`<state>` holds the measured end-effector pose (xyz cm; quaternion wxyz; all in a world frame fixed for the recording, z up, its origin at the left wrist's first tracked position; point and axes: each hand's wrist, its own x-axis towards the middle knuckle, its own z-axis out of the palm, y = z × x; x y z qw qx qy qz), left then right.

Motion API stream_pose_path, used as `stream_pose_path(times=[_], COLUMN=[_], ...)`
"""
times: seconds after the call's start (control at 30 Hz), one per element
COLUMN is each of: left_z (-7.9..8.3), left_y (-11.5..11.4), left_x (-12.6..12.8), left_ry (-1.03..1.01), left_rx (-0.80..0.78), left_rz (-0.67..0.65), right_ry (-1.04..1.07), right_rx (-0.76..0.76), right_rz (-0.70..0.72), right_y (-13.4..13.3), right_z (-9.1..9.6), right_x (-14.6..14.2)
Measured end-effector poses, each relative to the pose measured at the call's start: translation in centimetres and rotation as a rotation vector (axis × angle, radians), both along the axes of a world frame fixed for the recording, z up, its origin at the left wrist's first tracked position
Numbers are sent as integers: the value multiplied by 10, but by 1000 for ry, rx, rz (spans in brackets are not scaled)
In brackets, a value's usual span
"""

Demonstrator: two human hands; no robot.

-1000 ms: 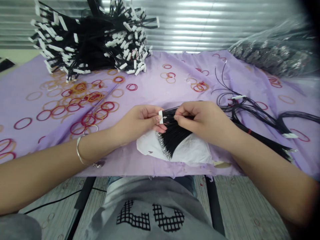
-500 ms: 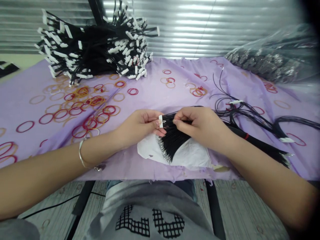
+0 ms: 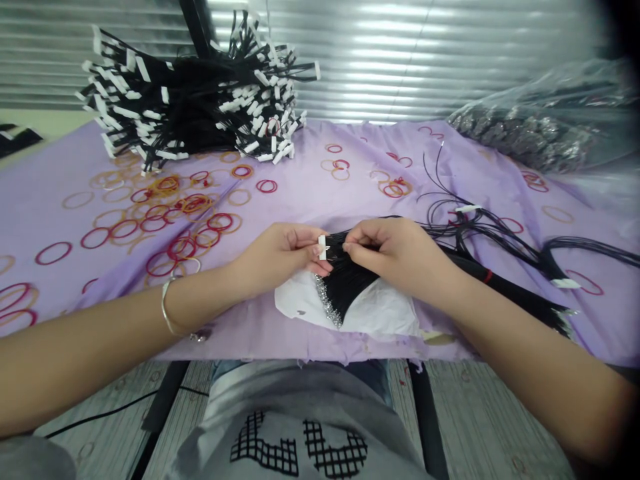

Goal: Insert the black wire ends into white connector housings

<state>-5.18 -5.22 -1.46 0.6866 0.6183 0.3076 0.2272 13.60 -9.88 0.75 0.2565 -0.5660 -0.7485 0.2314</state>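
My left hand [image 3: 280,257] pinches a small white connector [image 3: 323,246] between thumb and fingers. My right hand [image 3: 395,250] is closed in a pinch on a thin black wire [image 3: 336,241] whose end meets the connector. Under both hands a fan of black wires with metal tips [image 3: 345,283] lies on a white sheet [image 3: 390,313] near the table's front edge. A silver bracelet [image 3: 167,310] circles my left wrist.
A purple cloth [image 3: 320,180] covers the table. Red and yellow rubber bands [image 3: 175,207] are scattered at the left. A heap of finished black wires with white connectors [image 3: 200,100] sits at the back left, loose wires [image 3: 500,233] at the right, a clear bag [image 3: 540,127] back right.
Both hands stay pinched at the connector with hardly any movement. The view has tilted slightly, so the table sits a little lower in the picture.
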Motion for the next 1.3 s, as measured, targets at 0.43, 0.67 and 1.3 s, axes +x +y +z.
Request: stream_pose_path(times=[0.43, 0.67, 1.3], left_z=[2, 2, 1], left_y=[-2, -2, 1], left_x=[-1, 5, 4], left_ry=[25, -55, -100], left_rx=[-3, -100, -205], left_rz=[6, 110, 128], right_ry=[32, -112, -13], right_rx=[68, 375, 22], right_rz=[73, 51, 225], right_y=[4, -1, -7], right_z=[-12, -2, 8], right_x=[-2, 3, 4])
